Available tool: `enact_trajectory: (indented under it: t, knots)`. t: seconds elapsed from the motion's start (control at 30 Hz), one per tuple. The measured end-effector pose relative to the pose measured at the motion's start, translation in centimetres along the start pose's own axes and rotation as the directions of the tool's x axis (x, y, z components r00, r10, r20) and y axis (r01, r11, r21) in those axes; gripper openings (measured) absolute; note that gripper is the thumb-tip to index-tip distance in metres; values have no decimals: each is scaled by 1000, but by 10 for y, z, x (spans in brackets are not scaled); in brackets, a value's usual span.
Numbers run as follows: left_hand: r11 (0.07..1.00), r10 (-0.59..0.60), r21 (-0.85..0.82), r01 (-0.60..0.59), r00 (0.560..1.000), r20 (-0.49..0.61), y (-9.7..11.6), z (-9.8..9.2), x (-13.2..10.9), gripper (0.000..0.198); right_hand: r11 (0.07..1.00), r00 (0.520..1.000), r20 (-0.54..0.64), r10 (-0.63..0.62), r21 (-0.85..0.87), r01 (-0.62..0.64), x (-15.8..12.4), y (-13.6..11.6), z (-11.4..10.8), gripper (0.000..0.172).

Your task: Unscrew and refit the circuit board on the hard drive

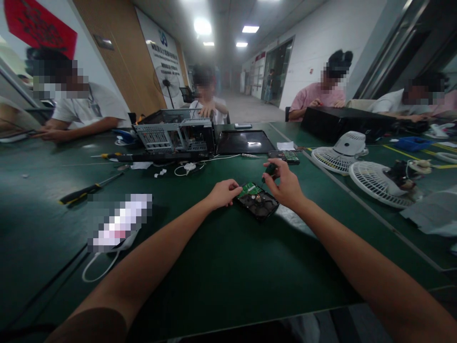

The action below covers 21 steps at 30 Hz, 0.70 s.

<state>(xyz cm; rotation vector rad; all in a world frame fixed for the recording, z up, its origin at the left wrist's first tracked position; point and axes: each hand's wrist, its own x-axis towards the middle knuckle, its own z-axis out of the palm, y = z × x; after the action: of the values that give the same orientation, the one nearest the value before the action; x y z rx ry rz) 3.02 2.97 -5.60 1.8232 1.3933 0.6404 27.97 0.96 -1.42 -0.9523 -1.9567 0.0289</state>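
Observation:
A hard drive [262,205] lies on the green table with its green circuit board [251,190] facing up. My left hand [225,193] grips the drive's left edge, thumb and fingers closed on it. Above the drive's far right side, my right hand [283,183] is wrapped round a screwdriver [270,170] with a dark green handle. Its thin shaft points down toward the circuit board; whether the tip sits in a screw is too small to tell. A second drive with a bare circuit board [291,157] lies farther back.
An opened computer case [171,136] and a black panel [245,142] stand ahead. On the left lie a long screwdriver [80,194] and a phone [121,221] with a white cable. White fan parts [335,157] and a black case [344,124] are to the right. Several people sit around the table.

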Motion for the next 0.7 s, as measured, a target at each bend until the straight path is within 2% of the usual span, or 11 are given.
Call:
enact_trajectory:
  t: [0.1, 0.27, 0.5, 0.7]
  knots:
    - [1000, 5, 0, -5, 1000, 4, 0, 0, 0, 28, 998, 1000, 9, -24, -55, 25, 1, -2, -2, 47]
    - [1000, 8, -3, -8, 1000, -3, 1, 0, -1, 28, 996, 997, 49, -57, -68, 60, 1, -5, -3, 55]
    - [1000, 11, 2, -11, 1000, -5, 0, 0, 0, 28, 998, 998, -12, 67, 14, -67, -2, -2, 4, 61]
    - [1000, 11, 8, -11, 1000, -2, -2, 1, 1, 29, 998, 998, -26, 60, 9, -59, -2, -1, 5, 52]
